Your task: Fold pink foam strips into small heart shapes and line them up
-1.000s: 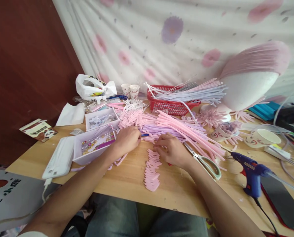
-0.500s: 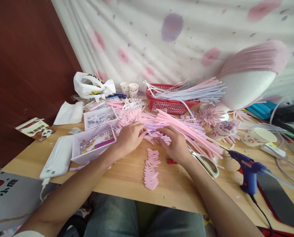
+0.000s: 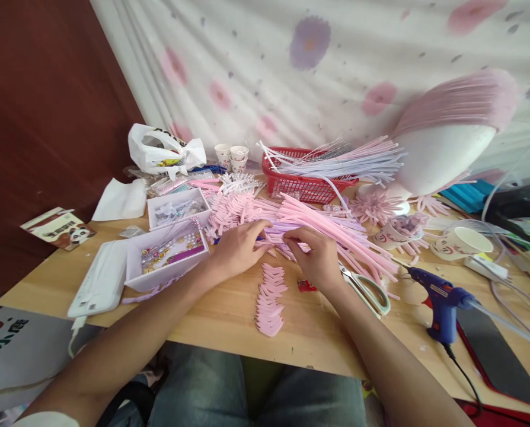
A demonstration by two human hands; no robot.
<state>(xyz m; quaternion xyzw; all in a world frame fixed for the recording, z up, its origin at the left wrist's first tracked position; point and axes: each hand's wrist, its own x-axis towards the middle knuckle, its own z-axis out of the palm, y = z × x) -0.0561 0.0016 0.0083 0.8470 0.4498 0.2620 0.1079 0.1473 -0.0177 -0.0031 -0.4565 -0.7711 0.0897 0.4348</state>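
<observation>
My left hand (image 3: 242,252) is over the front of a heap of pink fuzzy stems, its fingers curled and its thumb below them. Bits of something blue show on either side of it; what it holds is unclear. My right hand (image 3: 316,252) has thumb and index finger pinched together beside the stems; anything between them is too small to make out. A bundle of long pink pipe cleaners (image 3: 331,228) lies behind the hands, with lilac ones under it. In front, short bent pink pieces (image 3: 270,302) are stacked in a column on the wooden table (image 3: 229,320).
Scissors (image 3: 367,290) and a small red packet (image 3: 306,286) lie by my right wrist. A blue glue gun (image 3: 443,302) and a dark phone (image 3: 505,356) are farther right. White boxes (image 3: 134,270) of beads stand left; a red basket (image 3: 309,188) of stems stands behind.
My left hand has moved slightly right, and its fingers reach farther over the stems. My right hand's thumb and index finger have come closer together. The view has shifted slightly.
</observation>
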